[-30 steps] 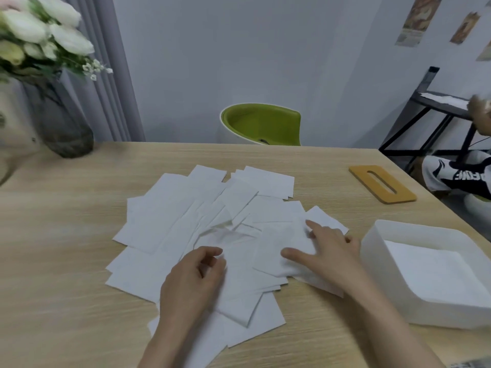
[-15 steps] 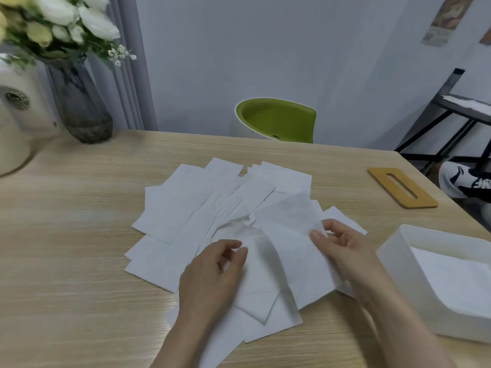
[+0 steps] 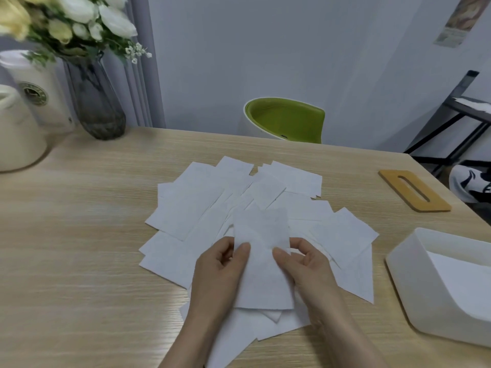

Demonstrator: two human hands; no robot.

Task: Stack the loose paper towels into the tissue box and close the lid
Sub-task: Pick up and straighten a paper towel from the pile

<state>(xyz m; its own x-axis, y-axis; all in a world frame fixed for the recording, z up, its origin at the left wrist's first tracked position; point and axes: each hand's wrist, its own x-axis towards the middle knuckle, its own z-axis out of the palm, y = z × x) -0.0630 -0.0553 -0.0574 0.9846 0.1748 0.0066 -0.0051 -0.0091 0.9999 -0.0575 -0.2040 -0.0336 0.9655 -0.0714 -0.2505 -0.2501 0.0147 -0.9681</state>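
Note:
Several loose white paper towels (image 3: 186,208) lie fanned out across the middle of the wooden table (image 3: 79,261). Above that pile, one paper towel (image 3: 261,261) is lifted between both hands. My left hand (image 3: 220,272) pinches its left edge and my right hand (image 3: 305,266) pinches its right edge. The open white tissue box (image 3: 414,282) stands at the right edge of the table, with white paper (image 3: 462,280) lying inside it. The wooden lid (image 3: 414,189) with a slot lies flat at the far right of the table, apart from the box.
A dark glass vase of white and yellow flowers (image 3: 98,102) and cream containers (image 3: 18,128) stand at the back left. A green chair (image 3: 287,120) is behind the table. A black rack (image 3: 457,120) and a person's sleeve (image 3: 470,181) are at the right.
My right hand has lifted one towel off the pile and brought it to the centre; my left hand has come up and taken its other edge. The camera has turned left.

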